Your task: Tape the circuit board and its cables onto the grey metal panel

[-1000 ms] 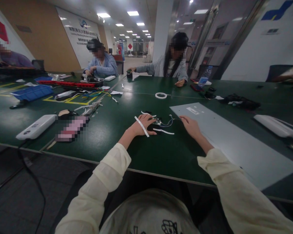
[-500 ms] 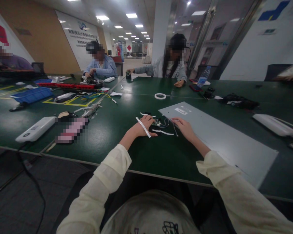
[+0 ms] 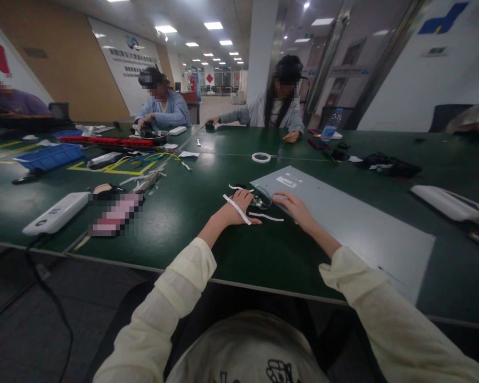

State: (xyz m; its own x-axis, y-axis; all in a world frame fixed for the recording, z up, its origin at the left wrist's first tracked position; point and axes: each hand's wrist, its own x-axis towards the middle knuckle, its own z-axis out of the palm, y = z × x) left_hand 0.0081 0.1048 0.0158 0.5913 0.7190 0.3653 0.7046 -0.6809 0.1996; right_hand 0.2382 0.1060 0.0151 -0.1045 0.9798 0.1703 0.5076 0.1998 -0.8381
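My left hand (image 3: pixel 238 207) lies over a small circuit board (image 3: pixel 257 201), fingers bent onto it and thumb stretched out toward me. A white tape strip (image 3: pixel 235 208) sticks across the back of that hand. Thin grey wires (image 3: pixel 268 196) loop from the board toward my right hand (image 3: pixel 293 206), whose fingertips are pinched at the wire ends. Beneath the right hand is the edge of a flat pale panel (image 3: pixel 351 223) with a label. Another white strip (image 3: pixel 266 217) lies just in front of the board, and one more (image 3: pixel 239 187) is behind my left fingers.
A tape roll (image 3: pixel 261 157) lies farther back. At left are a white power bank-like box (image 3: pixel 56 213), a pink pixelated item (image 3: pixel 115 215), loose wires (image 3: pixel 147 182) and a blue bin (image 3: pixel 50 157). Two people (image 3: pixel 165 106) sit opposite. A water bottle (image 3: pixel 331 125) stands back right.
The pale panel has slid and turned a little to the left. My right hand has shifted left with it, closer to the board. My left hand stays nearly in place.
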